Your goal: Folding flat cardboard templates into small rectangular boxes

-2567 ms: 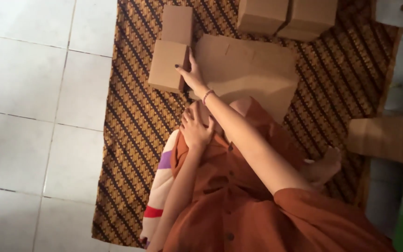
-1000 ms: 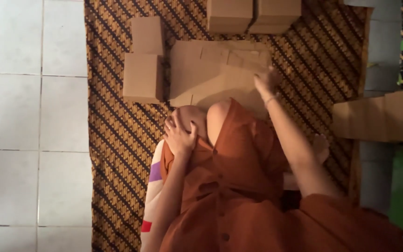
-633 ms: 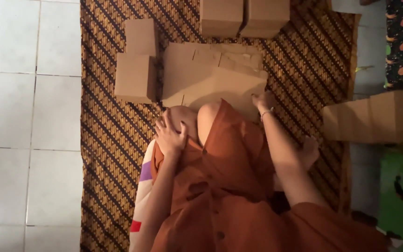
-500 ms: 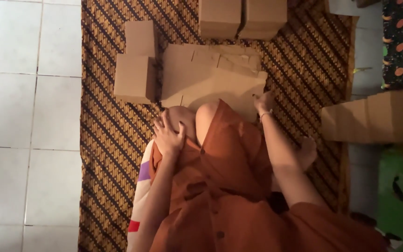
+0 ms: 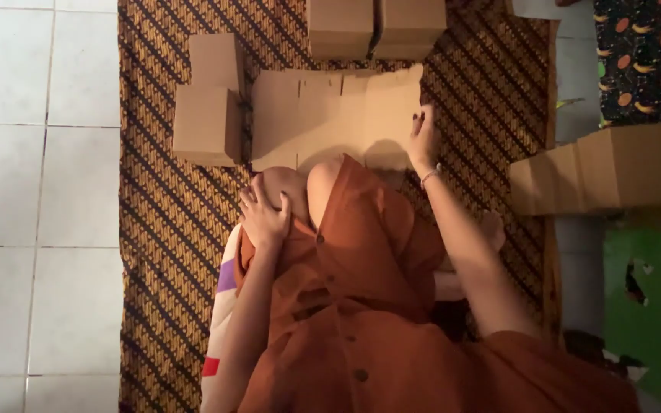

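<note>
The flat cardboard sheet lies on the patterned mat, just beside two folded boxes. The right hand rests fingers spread on its right edge; the left hand cups the knee. The sheet looks light, stiff, creasable: best lifted by an edge.

The right hand, which reached across to the small box on the left 2.6 s ago, has swung over to the right edge of the flat cardboard, now pressing there, fingers spread.
</note>
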